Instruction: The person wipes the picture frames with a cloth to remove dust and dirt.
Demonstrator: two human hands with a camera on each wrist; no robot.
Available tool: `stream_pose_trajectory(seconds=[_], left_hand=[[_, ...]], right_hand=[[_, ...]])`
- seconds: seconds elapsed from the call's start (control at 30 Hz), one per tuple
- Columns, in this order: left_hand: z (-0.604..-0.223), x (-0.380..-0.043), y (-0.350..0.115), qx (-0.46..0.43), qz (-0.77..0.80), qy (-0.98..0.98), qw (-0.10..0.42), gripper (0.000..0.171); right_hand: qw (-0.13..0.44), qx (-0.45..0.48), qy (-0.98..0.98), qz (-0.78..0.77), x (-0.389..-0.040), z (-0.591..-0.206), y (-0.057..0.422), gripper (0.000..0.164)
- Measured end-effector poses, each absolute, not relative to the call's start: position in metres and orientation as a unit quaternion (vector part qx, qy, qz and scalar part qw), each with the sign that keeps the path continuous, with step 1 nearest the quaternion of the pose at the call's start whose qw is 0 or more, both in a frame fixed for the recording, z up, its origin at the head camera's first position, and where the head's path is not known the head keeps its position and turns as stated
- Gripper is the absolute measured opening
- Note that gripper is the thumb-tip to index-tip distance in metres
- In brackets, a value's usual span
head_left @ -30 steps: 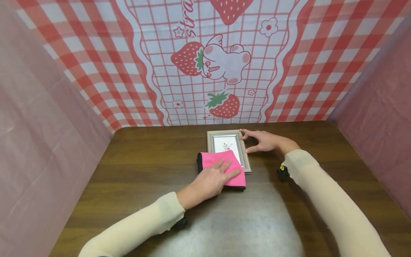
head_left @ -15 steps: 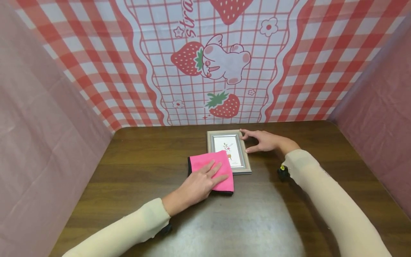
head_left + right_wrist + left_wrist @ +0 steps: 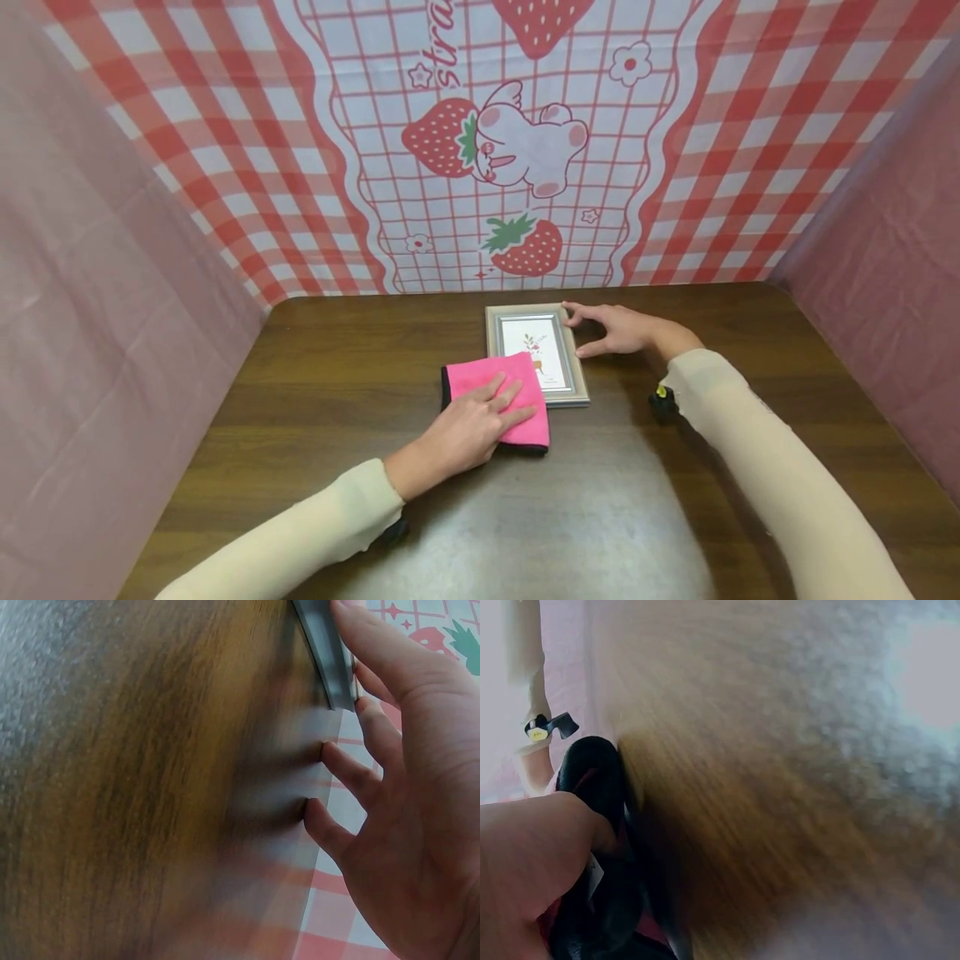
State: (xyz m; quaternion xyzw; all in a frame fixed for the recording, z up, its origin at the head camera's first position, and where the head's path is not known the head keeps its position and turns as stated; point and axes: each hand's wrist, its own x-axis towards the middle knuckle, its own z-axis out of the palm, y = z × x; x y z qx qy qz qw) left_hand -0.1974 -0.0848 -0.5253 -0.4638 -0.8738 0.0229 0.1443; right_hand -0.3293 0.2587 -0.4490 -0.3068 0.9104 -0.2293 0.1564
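Observation:
A picture frame (image 3: 576, 379) with a beige and silver border lies on the table, its print of a flowering sprig facing up. Over its lower left part sits a folded pink cloth (image 3: 480, 372) with black edging. My left hand (image 3: 461, 429) spreads its fingers across the cloth, while in the left wrist view the thumb (image 3: 577, 832) bends against the cloth's black edge. At the frame's right side, my right hand (image 3: 626, 329) holds the upper corner between index finger and thumb. In the right wrist view its other fingers (image 3: 349, 776) touch the table beside the frame.
The brown wooden table (image 3: 330, 367) reflects light near its front. A red-and-white checked strawberry backdrop (image 3: 517, 167) rises behind it, with pink cloth walls (image 3: 105, 250) at both sides. Each wrist carries a small black device (image 3: 662, 404).
My left hand has slid the cloth left and towards me, uncovering more of the print; during the last half second it barely moves. My right hand stays at the picture frame.

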Motion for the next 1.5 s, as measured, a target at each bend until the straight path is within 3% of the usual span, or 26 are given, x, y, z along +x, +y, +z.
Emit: stream_pose_trajectory(seconds=[0.23,0.5,1.17,1.5], left_hand=[[-0.491,-0.187,-0.073,-0.459,0.019,-0.884,0.088,0.068],[-0.524,-0.205,-0.052,-0.470,0.029,-0.875,0.110,0.077],[-0.503,-0.197,0.011,-0.455,0.001,-0.889,0.056,0.074],[-0.502,-0.195,0.017,-0.445,0.011,-0.894,0.059,0.070]], right_hand=[[0.160,-0.297,0.912,-0.233,-0.329,-0.450,0.260,0.082],[0.155,-0.311,0.908,-0.235,-0.329,-0.450,0.261,0.091],[0.149,-0.321,0.906,-0.232,-0.330,-0.451,0.260,0.091],[0.157,-0.316,0.906,-0.233,-0.332,-0.451,0.261,0.093]])
